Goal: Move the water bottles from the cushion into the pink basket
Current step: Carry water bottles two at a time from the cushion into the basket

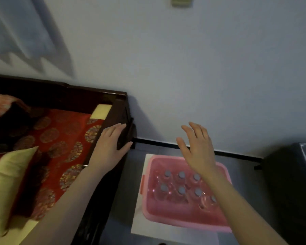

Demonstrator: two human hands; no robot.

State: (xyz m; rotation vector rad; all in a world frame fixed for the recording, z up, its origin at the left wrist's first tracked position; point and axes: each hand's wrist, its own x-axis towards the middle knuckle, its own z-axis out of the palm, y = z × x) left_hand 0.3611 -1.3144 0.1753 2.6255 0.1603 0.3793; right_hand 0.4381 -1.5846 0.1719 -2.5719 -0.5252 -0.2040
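Down below right hand: water bottles.

The light is dim with a cool bluish cast, and the whole view is soft and slightly smeared. A broad jagged shadow lies on the wall's upper left, and the dark wooden frame below it sinks to near-black. The water bottles in the pink basket are blurred, and straight edges bow toward the borders.

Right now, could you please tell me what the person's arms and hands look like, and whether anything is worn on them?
The left grip and right grip are bare hands: no gloves, rings or watch show. The forearms are bare too, with no sleeve in view.
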